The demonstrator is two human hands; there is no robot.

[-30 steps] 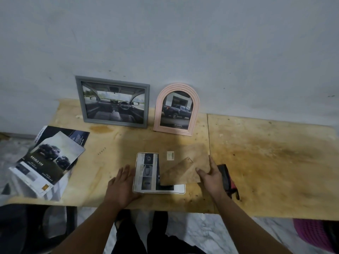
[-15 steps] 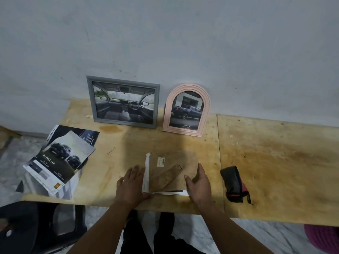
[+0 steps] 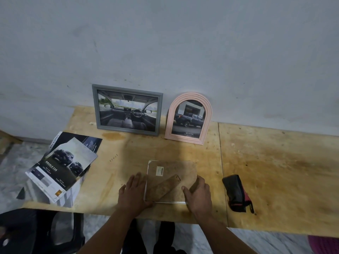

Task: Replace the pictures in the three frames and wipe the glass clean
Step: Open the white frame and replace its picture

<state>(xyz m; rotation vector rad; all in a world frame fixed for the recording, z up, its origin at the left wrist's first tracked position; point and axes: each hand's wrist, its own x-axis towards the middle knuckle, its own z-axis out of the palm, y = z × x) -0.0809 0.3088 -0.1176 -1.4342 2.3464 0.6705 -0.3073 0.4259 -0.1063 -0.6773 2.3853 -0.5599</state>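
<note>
A white frame (image 3: 146, 180) lies face down near the table's front edge, its brown backing board (image 3: 176, 173) with a folded stand covering the back. My left hand (image 3: 133, 194) rests flat on the table against the frame's left edge. My right hand (image 3: 199, 194) presses on the board's lower right corner with relaxed fingers. A grey frame (image 3: 127, 109) showing a car interior and a pink arched frame (image 3: 189, 118) showing a pickup truck lean upright on the wall behind.
Car brochures (image 3: 62, 169) lie stacked at the wooden table's (image 3: 275, 171) left end, overhanging it. A black and red folded cloth (image 3: 236, 193) lies right of my right hand. A dark chair (image 3: 36, 233) stands below left, and something pink (image 3: 324, 244) sits at the bottom right corner.
My right hand slid the backing board left over the picture in the white frame, which now hides it. My left hand stayed at the frame's left edge.
</note>
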